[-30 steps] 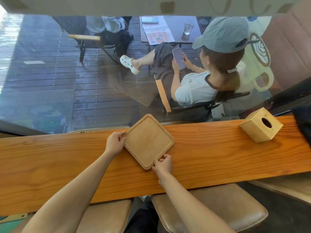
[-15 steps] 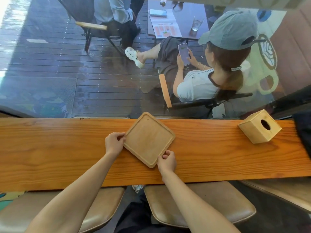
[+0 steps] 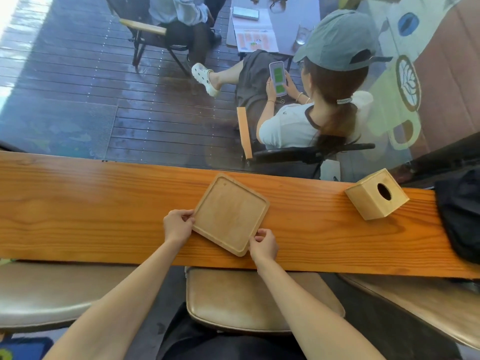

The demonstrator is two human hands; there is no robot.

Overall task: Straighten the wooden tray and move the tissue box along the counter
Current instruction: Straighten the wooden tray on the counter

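The wooden tray lies mid-table, skewed to the edge; straightening appears unfinished. The left hand pinches its left corner, and the right hand pinches its near corner. The tissue box sits untouched, well apart at right; its move remains.

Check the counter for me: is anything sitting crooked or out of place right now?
Yes. The wooden tray lies turned at an angle to the counter edge, one corner near the front lip, held by the left hand and right hand. The tissue box to its right also sits skewed. Nothing looks spilled or damaged.
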